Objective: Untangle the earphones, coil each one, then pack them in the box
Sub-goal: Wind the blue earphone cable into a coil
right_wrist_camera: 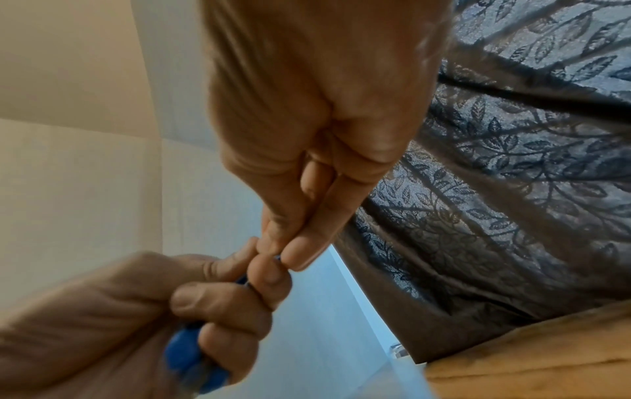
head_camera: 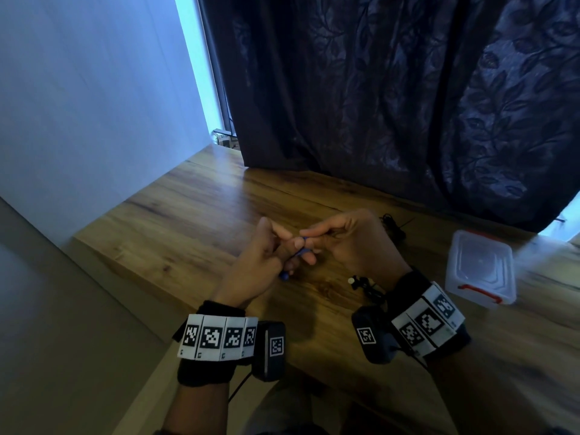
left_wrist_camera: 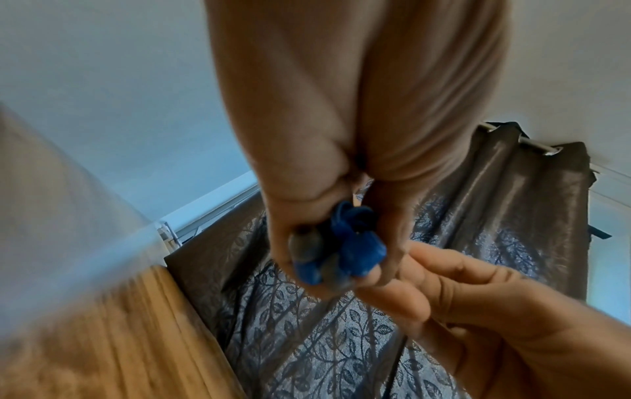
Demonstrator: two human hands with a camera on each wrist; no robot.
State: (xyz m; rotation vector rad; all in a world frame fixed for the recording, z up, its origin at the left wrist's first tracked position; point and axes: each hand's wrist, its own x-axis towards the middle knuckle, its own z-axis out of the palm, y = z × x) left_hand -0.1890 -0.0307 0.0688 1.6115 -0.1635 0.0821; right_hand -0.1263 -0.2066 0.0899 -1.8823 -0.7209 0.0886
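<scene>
— Just to the near left of the box, over the surface, what are the two hands doing?

— Left hand has its fingers curled round the blue earphones, buds bunched at the fingertips. Right hand pinches the blue cord between thumb and forefinger, right against the left fingers.

— So that pair is being coiled?

— I'd judge so: winding round the left fingers, not finished.

— And the rest?

— A black pair lies on the surface between the box and the right wrist, loose. Another dark cord sits beyond the right hand, on the far left of the box; whether it's tangled I can't tell.

— The box?

— Lid on, nothing visible inside. Coiling mostly ahead, packing all ahead, I'd say.
</scene>
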